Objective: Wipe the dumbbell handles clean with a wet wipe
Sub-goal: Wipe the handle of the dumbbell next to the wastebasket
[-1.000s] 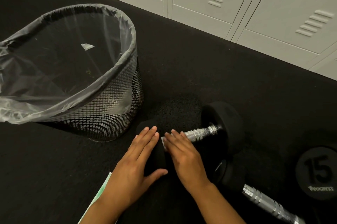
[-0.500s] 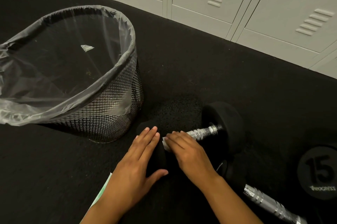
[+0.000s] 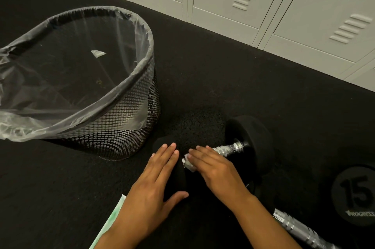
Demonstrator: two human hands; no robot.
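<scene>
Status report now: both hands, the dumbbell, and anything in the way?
Left hand flat on dumbbell near end. Right hand presses wet wipe on handle. Mesh bin close left, not blocking.

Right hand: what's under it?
Under the right hand a white wet wipe shows at the fingertips, pressed on the dumbbell handle. The hand covers the rest of the wipe and the handle beneath it.

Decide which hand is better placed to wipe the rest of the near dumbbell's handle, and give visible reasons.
Right. The right hand already holds the wet wipe on the handle; bare metal lies just beyond. The left hand lies flat on the near dumbbell head, apparently steadying it.
</scene>
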